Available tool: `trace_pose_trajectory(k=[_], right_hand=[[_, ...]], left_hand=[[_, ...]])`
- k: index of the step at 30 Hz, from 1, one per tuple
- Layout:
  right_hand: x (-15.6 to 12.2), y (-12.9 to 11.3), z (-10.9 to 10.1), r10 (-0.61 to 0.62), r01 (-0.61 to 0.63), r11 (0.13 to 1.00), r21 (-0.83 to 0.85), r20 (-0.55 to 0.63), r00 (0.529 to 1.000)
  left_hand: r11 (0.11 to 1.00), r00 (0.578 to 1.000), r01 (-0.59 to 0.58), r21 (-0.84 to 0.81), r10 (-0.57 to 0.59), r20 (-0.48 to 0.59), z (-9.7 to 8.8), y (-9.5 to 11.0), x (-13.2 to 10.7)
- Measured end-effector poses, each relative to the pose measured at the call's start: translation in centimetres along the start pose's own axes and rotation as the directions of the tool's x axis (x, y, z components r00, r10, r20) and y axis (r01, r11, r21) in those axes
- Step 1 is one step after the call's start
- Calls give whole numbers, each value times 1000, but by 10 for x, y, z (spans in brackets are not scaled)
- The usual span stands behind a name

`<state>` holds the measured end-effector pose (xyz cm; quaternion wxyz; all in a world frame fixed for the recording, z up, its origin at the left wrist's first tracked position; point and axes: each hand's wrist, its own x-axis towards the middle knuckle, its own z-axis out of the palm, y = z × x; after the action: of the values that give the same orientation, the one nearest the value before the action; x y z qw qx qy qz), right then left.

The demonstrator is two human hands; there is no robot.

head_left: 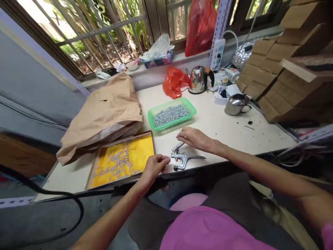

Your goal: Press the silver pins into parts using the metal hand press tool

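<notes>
A metal hand-press plier with a spring and a lever arm lies near the table's front edge. The fingers of my right hand are curled over the raised end of its lever. To the left of the plier's jaws, my left hand is closed in a pinch; whatever sits between its fingertips is too small to name. Left of that hand, a shallow tray with a yellow base holds scattered small metal pins. Beyond both hands stands a green plastic basket filled with similar small metal pieces.
A large brown paper bag lies behind the tray. At the back are a red plastic bag and a steel kettle. A small metal pot stands to the right, near stacked cardboard boxes.
</notes>
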<state>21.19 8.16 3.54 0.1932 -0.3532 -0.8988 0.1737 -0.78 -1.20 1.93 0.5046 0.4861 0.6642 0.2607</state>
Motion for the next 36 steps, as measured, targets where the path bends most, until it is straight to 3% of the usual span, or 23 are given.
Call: trace_pose_trajectory(k=[4, 8, 18, 25, 31, 36], right_hand=[[-67, 3, 17, 73, -69, 997, -35, 150, 986], [-91, 4, 25, 136, -123, 989, -83, 161, 978], [-83, 0, 34, 188, -164, 975, -150, 169, 967], [-88, -2, 30, 190, -165, 977, -135, 206, 960], [-70, 28, 16, 87, -58, 983, -173, 167, 982], [-45, 50, 14, 43, 26, 979, -202, 327, 944]], left_hand=[[996, 995, 86, -24, -85, 59, 23, -5, 13], [995, 988, 89, 38, -93, 121, 25, -7, 19], [974, 972, 182, 138, -199, 126, 30, -3, 22], [931, 917, 288, 222, -335, 214, 26, 10, 26], [921, 903, 304, 242, -360, 236, 25, 10, 28], [915, 899, 327, 236, -378, 219, 26, 8, 28]])
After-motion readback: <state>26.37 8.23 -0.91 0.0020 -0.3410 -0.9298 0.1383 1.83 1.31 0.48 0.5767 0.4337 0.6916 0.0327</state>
